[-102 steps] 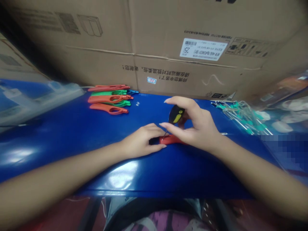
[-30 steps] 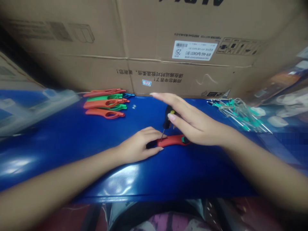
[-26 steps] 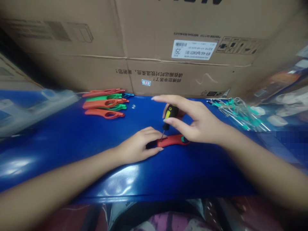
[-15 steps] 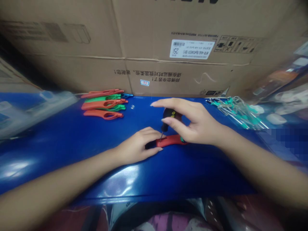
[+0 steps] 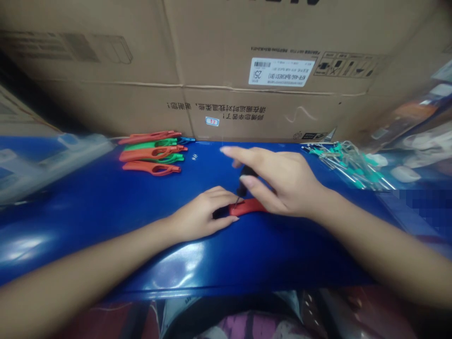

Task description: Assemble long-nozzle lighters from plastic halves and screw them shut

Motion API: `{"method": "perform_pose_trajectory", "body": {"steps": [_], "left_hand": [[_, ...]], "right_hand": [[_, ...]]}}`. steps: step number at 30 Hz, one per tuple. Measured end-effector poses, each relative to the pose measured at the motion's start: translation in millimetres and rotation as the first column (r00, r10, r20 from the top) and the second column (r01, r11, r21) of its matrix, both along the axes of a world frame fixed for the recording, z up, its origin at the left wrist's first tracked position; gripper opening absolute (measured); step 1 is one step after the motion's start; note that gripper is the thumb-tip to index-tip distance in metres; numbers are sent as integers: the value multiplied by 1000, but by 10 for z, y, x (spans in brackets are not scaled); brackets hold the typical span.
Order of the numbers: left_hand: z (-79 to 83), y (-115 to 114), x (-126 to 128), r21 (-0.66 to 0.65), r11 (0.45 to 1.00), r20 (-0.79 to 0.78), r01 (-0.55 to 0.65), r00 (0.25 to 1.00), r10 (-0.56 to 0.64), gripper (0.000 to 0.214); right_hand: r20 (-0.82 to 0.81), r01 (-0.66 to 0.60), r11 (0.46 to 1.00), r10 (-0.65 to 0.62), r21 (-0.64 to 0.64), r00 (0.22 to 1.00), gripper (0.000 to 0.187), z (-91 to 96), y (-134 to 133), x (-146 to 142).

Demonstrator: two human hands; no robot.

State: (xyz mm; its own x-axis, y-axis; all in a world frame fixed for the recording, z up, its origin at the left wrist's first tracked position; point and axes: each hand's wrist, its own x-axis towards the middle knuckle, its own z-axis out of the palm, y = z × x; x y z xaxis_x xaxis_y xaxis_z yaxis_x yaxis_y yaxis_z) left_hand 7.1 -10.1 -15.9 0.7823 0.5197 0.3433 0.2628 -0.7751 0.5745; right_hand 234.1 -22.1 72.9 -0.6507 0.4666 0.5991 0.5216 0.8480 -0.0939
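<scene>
A red plastic tool (image 5: 247, 206) lies on the blue table (image 5: 106, 207) in the middle of the view. My left hand (image 5: 201, 214) presses down on its dark left end, fingers curled over it. My right hand (image 5: 278, 181) holds a small black screwdriver (image 5: 243, 181) upright by its handle, thumb and fingers round it, index finger stretched out. The screwdriver's thin tip touches the red tool next to my left fingers. Most of the handle is hidden under my right hand.
Several red and green plastic tools (image 5: 151, 153) lie stacked at the back left. A heap of thin metal parts with green ends (image 5: 348, 162) sits at the back right. A big cardboard box (image 5: 226, 66) stands along the table's far edge. Clear plastic bags (image 5: 49, 155) lie at the left.
My right hand has been turning the screwdriver on the spot, its fingers shifting round the handle; the yellow patch is now hidden. My left hand and the red tool stay put.
</scene>
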Motion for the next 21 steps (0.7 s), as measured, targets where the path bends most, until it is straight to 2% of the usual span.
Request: {"method": "perform_pose_trajectory", "body": {"steps": [2, 4, 6, 8, 9, 11, 13, 14, 16, 19, 21], "left_hand": [[2, 2, 0, -3, 1000, 5, 3, 1000, -3, 34], [5, 1, 0, -6, 1000, 9, 4, 1000, -4, 32], [7, 0, 2, -9, 1000, 10, -1, 1000, 1, 29], [9, -2, 2, -12, 1000, 10, -6, 1000, 7, 28], [10, -2, 3, -13, 1000, 10, -7, 1000, 7, 29], [14, -2, 3, -15, 1000, 13, -2, 1000, 3, 31], [17, 0, 3, -10, 1000, 14, 4, 1000, -4, 32], [17, 1, 3, -6, 1000, 12, 4, 1000, -4, 30], [12, 2, 3, 4, 1000, 2, -3, 1000, 3, 25], [8, 3, 5, 8, 1000, -4, -13, 1000, 13, 23], [15, 1, 6, 0, 1000, 5, -7, 1000, 7, 26]], "right_hand": [[-27, -83, 987, 80, -138, 996, 45, 9, -5, -4], [-72, -125, 973, 113, -196, 991, 42, 7, -3, -3], [-78, -60, 992, 51, -114, 996, 35, -6, 3, 0], [-52, 33, 999, -33, -14, 998, 38, -12, 4, 3], [-43, 45, 999, -45, -12, 998, 41, -7, 1, 4], [-59, -20, 991, 12, -131, 998, 44, 18, -10, 2], [-107, -136, 946, 109, -293, 988, 46, 47, -20, -2], [-129, -175, 927, 140, -331, 982, 44, 55, -22, -5], [-135, -165, 946, 131, -279, 982, 37, 47, -20, -10], [-90, -12, 999, 8, -49, 996, 39, 6, -12, -19], [-62, 21, 999, -23, -39, 998, 42, 0, -9, -22]]}}
